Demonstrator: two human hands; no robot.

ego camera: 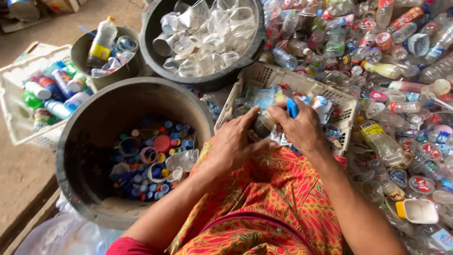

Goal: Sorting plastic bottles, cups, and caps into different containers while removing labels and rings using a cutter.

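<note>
Here a small bottle [262,126] sits between both hands above the lap, at the near edge of a white basket [302,85]. The left hand [232,146] wraps its fingers around the bottle; the right hand [298,126] closes on a blue cutter [292,108] held against it. Left of them stands a tub [94,118] of caps [151,158], beyond it a tub of cups [203,38], and loose bottles [391,71] pile up at right
</note>
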